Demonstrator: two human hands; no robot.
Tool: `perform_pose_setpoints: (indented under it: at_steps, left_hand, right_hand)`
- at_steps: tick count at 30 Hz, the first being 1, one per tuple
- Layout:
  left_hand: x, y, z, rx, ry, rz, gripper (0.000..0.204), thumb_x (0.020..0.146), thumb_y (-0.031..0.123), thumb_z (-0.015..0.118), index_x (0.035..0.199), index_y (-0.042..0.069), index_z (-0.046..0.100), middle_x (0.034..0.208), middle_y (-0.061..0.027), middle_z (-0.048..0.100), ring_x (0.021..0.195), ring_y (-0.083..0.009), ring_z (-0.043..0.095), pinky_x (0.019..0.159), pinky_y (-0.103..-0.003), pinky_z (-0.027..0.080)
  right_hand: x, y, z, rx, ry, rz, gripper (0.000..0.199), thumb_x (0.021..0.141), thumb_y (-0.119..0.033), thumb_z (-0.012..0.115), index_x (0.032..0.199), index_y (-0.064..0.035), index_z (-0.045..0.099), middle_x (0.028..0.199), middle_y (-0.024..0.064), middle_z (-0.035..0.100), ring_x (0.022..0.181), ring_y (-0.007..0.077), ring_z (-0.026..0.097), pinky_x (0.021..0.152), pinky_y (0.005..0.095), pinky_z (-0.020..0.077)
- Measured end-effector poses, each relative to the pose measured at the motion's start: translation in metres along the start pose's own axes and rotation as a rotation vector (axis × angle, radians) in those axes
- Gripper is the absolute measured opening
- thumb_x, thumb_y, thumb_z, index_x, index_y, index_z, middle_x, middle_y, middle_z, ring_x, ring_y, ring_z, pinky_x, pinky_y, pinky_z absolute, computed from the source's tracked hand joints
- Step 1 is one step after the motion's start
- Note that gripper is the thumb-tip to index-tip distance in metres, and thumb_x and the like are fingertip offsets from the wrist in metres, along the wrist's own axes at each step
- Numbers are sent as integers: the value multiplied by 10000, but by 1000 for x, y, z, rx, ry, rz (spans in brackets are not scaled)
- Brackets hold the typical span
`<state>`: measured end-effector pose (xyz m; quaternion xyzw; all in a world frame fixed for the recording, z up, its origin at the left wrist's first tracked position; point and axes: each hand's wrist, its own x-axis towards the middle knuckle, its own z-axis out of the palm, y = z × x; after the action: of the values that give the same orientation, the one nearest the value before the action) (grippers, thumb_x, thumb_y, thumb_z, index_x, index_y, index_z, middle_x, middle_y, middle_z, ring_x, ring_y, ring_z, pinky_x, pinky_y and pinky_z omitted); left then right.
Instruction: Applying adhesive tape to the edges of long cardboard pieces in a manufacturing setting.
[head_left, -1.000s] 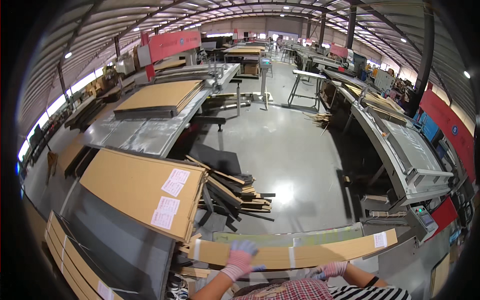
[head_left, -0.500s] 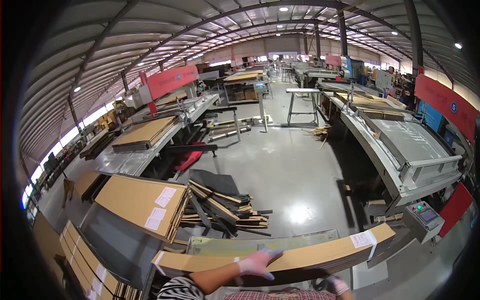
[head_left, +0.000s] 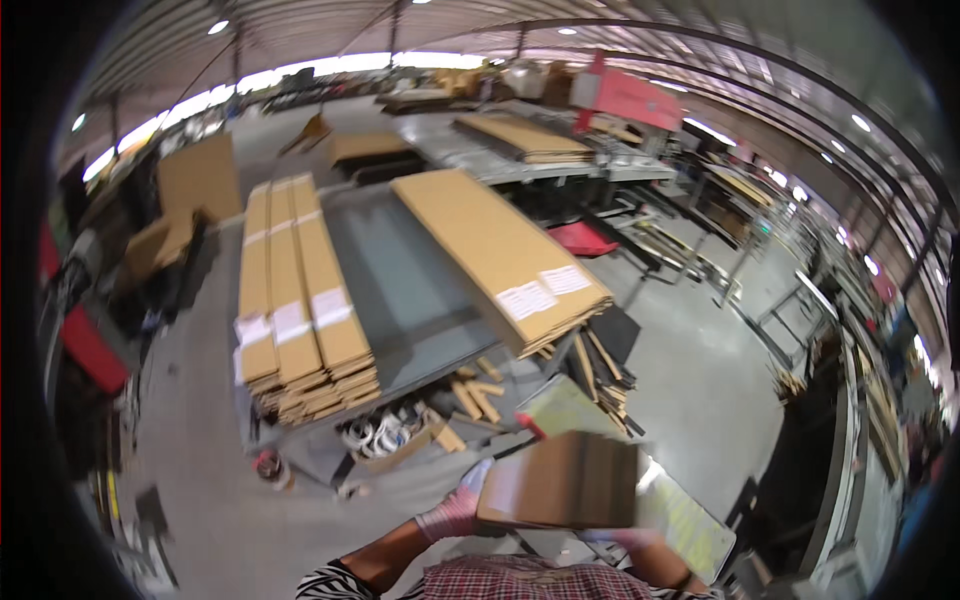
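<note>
The left hand (head_left: 460, 506) has its fingers clamped on a cardboard bundle (head_left: 562, 482), nearer than the grey platform (head_left: 395, 265); the right hand's (head_left: 628, 540) fingers I cannot tell; three bundles (head_left: 290, 315) lie set down on that platform, the held one not.

Roof lamps (head_left: 218, 27) and a glaring window strip (head_left: 430, 60) light a motion-blurred scene, bent and black toward the rim.
</note>
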<state>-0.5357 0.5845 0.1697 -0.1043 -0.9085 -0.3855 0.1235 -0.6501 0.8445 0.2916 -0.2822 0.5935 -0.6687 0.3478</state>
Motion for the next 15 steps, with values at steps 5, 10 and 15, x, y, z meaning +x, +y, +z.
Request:
perform_pose_setpoints:
  at_steps: [5,10,15]
  left_hand:
    - [-62,-21,29,-995,369,-370,776,751,403,707,1359,48,381,1312,-160,465,1169,-355,482,1008,-436,394]
    - [-94,-61,50,44,-58,-14,499,752,251,707,1200,86,558,1184,-153,560,1146,-318,503,1062,-439,320]
    - [-74,-32,32,385,155,168,779,698,413,743,1265,-44,468,1275,-309,446,1176,-463,447,1052,-474,339]
  right_hand:
    - [58,134,55,-494,-399,-106,865,680,-193,813,1386,-46,333,1335,119,478,1205,236,485,1032,356,369]
    - [37,217,43,-863,-545,-150,547,846,-427,607,1289,-117,519,1279,92,565,1193,250,519,1034,380,387]
    - [41,87,71,-298,-297,71,771,682,-217,815,1342,-56,449,1332,105,521,1203,254,510,1041,405,382]
